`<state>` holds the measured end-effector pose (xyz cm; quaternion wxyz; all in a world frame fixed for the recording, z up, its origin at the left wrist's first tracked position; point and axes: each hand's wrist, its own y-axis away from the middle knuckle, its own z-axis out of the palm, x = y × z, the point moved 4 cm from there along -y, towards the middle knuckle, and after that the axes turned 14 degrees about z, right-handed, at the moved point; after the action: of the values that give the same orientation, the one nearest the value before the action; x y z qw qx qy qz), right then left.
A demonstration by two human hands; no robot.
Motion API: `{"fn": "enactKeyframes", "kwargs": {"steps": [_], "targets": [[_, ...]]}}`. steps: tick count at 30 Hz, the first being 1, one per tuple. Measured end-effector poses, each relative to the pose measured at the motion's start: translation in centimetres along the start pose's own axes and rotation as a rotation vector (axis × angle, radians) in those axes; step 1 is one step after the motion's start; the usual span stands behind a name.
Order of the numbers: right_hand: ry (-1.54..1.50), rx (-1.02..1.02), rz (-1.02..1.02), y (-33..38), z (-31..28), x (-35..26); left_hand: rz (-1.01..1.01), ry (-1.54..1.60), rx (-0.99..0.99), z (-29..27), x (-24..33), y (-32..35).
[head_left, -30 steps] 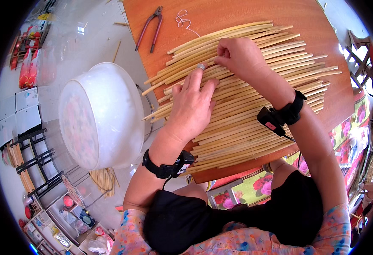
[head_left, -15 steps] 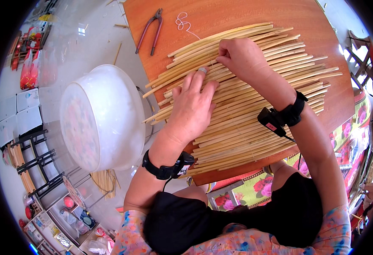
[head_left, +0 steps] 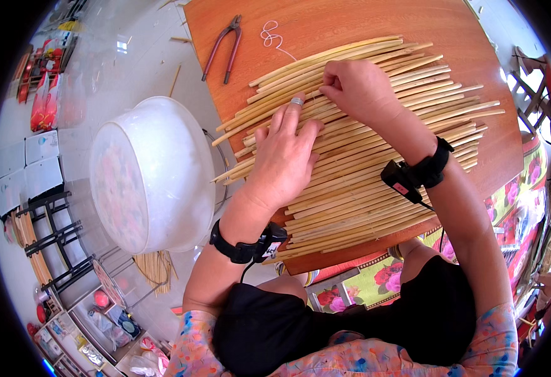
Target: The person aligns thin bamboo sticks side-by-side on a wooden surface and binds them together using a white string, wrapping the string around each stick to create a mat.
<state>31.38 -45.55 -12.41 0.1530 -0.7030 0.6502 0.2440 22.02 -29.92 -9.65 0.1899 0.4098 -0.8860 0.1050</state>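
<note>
A mat-like row of thin, pale yellow sticks (head_left: 363, 188) lies side by side across the wooden table, with fine thread lines crossing it. My left hand (head_left: 285, 151) rests on the sticks at their left part, fingers stretched and spread, a metal ring-like band on one finger. Just right of it, over the upper sticks, my right hand (head_left: 358, 88) is closed in a pinch. What lies between its fingertips is too small to make out. A loose white string (head_left: 270, 36) curls on the table beyond the sticks, one end running toward them.
Pliers with dark red handles (head_left: 223, 49) lie at the far left of the brown table (head_left: 438, 19). A large white plastic tub (head_left: 181, 169) stands left of the table. A bundle of thin sticks (head_left: 154, 271) is on the floor. Flowered cloth (head_left: 376, 283) lies below the near edge.
Very little differs. Both hands keep their places on the sticks; the ringed finger of my left hand has shifted slightly away from me.
</note>
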Motion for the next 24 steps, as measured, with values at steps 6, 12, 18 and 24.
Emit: {"fn": "enactKeyframes", "kwargs": {"steps": [6, 12, 18, 24], "targets": [[0.019, -0.04, 0.065, -1.0, -0.2, 0.0, 0.021, -0.008, 0.012, 0.1, -0.2, 0.2], [0.051, -0.01, 0.048, -1.1, -0.4, -0.2, 0.016, -0.017, 0.01, 0.2, -0.2, 0.1], [0.079, -0.021, 0.076, -1.3, -0.4, -0.3, 0.021, -0.027, -0.006, -0.1, -0.2, -0.1], [0.062, 0.003, 0.068, -0.9, -0.2, -0.4, 0.035, -0.029, 0.01, -0.3, -0.3, 0.0]]}}
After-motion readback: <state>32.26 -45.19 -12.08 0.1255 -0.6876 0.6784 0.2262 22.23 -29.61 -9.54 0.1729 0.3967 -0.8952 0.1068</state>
